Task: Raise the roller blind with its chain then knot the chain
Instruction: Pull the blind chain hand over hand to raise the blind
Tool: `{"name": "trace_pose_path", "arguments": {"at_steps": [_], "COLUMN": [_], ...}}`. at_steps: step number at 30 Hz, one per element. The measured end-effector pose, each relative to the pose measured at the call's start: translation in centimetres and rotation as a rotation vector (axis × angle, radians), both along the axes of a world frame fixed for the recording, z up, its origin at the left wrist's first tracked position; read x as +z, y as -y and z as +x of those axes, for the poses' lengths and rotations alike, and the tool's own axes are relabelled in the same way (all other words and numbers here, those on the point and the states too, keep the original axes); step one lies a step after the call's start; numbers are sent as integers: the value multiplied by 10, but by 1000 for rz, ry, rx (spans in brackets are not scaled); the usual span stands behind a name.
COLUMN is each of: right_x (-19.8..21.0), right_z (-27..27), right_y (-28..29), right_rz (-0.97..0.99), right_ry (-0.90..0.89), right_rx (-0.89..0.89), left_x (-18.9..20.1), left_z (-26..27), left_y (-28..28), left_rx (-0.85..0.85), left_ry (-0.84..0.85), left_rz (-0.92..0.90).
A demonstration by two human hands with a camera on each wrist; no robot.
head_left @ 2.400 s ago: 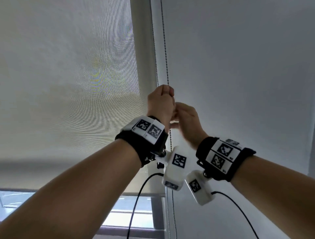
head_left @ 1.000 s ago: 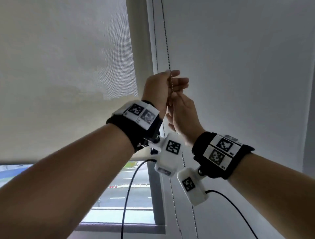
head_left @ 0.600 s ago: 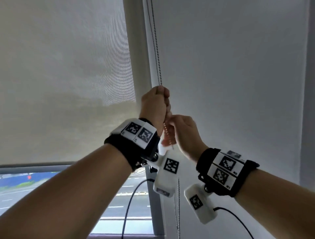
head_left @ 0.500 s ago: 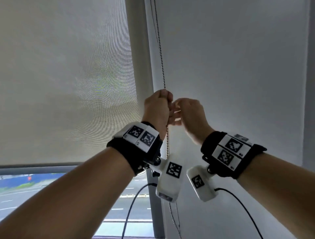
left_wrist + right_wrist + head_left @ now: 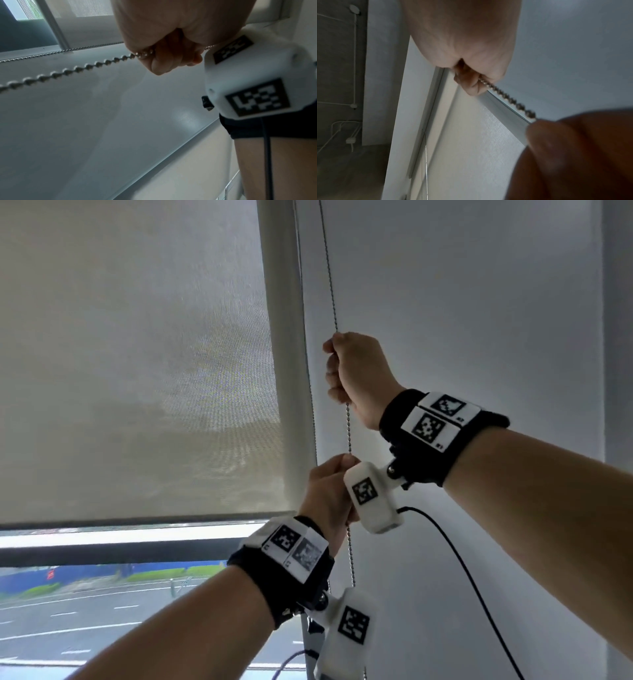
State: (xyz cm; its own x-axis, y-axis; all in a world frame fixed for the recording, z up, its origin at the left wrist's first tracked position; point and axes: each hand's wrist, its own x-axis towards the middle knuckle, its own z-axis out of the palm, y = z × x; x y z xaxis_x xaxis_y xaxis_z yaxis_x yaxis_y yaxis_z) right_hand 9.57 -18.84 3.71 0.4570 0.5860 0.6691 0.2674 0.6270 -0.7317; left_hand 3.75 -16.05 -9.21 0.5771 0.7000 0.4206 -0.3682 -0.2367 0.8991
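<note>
The beaded metal chain (image 5: pixel 348 433) hangs down the white wall beside the beige roller blind (image 5: pixel 137 371). My right hand (image 5: pixel 337 371) grips the chain in a fist, up high. My left hand (image 5: pixel 337 491) grips the same strand in a fist lower down, a short stretch of taut chain between the two. In the left wrist view my left hand (image 5: pixel 163 56) is closed round the chain (image 5: pixel 68 70). In the right wrist view the chain (image 5: pixel 505 97) runs out of my right hand (image 5: pixel 471 81) to the left hand (image 5: pixel 565 155) below. The blind's bottom bar (image 5: pixel 137 523) hangs above open window glass.
The chain's second strand (image 5: pixel 306 337) runs close along the window frame post (image 5: pixel 281 337). Right of the chain is a plain white wall (image 5: pixel 479 320). Black cables (image 5: pixel 462 570) trail from the wrist cameras. A road outside (image 5: pixel 102 611) shows through the glass.
My hands were side by side on the chain; now the left hand has gone down with the chain and the right grips higher. More window shows under the blind than 2.4 s ago.
</note>
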Motion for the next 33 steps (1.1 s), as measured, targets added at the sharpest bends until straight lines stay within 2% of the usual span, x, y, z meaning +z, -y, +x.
{"name": "trace_pose_path", "arguments": {"at_steps": [6, 10, 13, 15, 18, 22, 25, 29, 33], "right_x": [-23, -37, -47, -57, -78, -117, -144, -169, -180], "right_z": [0, 5, 12, 17, 23, 23, 23, 24, 24], "right_y": [2, 0, -4, -12, -23, -35, -42, -45, -50], "right_rz": [-3, 22, 44, 74, 59, 40, 36, -35, -37], "right_ry": [7, -1, -12, 15, 50, 68, -19, -132, -225], "right_rx": [6, -1, -3, -32, -73, 29, 115, 98, 199], "left_x": [-19, -18, 0, 17, 39, 54, 54, 46, 40], "left_z": [-2, 1, 4, 5, 6, 13, 21, 27, 35], "left_y": [-5, -15, -23, -26, -30, -33, -35, -42, -44], "left_rx": [-73, -158, -131, -81, 27, 43, 12, 3, 98], "left_ry": [-64, 27, 169, 215, 198, 176, 175, 192, 151], "left_rz": [9, -36, -109, -71, 53, 97, 71, 4, -15]}}
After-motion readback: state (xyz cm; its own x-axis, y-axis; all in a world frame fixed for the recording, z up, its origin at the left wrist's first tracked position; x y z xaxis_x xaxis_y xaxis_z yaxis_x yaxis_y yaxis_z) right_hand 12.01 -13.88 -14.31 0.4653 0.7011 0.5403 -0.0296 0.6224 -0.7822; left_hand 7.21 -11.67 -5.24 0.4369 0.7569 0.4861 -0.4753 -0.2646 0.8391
